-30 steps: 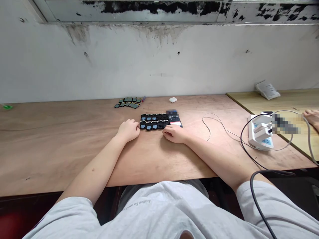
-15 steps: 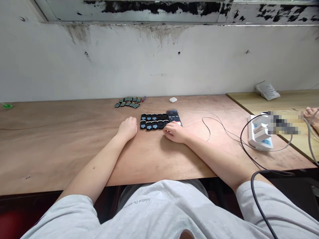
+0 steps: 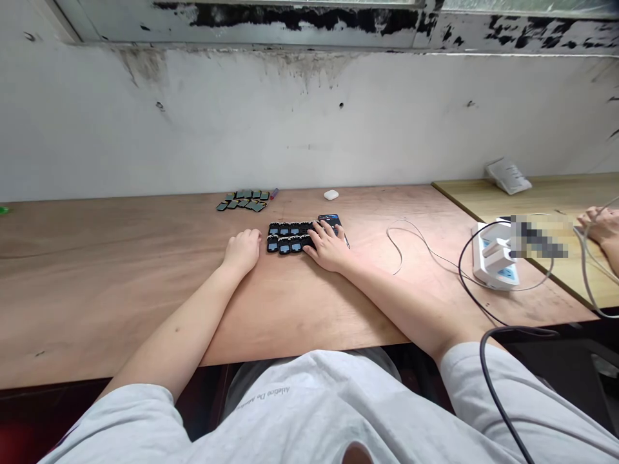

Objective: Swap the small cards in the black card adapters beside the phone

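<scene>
Now right hand (image 3: 327, 248) forward, atop black modules (image 3: 289, 237).

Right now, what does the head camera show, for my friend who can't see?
A person's right hand lies on two rows of small black parts by a dark phone on a wooden table, while the left hand rests beside the rows. Farther back lie green chips; a white power strip sits at the right.
</scene>
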Action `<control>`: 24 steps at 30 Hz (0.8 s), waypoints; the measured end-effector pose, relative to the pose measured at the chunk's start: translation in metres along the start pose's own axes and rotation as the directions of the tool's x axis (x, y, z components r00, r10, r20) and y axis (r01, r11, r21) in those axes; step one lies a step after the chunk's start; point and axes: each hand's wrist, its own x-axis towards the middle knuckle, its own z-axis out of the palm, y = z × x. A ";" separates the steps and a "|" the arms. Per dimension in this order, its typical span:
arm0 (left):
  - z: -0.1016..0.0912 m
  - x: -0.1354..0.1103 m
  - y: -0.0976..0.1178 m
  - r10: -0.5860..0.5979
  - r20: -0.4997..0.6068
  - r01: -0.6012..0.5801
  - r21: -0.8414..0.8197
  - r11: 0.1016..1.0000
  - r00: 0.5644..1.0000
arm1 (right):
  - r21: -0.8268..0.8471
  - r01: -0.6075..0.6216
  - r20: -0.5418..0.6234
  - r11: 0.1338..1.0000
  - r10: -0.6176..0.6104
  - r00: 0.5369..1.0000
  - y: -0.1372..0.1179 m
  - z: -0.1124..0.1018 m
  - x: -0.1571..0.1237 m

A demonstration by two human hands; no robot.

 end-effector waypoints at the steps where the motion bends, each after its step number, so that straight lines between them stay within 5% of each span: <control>1: 0.000 0.000 0.000 0.003 -0.002 -0.003 -0.007 1.000 1.000 | 0.006 -0.014 0.033 1.000 0.014 0.999 0.000 0.000 0.000; 5: 0.002 0.000 -0.001 0.002 -0.025 -0.003 -0.032 0.999 1.000 | 0.034 -0.051 0.084 0.998 0.048 0.995 0.000 -0.004 -0.001; 24: 0.001 -0.001 0.002 -0.076 -0.092 0.063 -0.136 0.989 0.993 | -0.019 0.059 -0.050 0.998 -0.060 0.997 0.000 -0.022 -0.024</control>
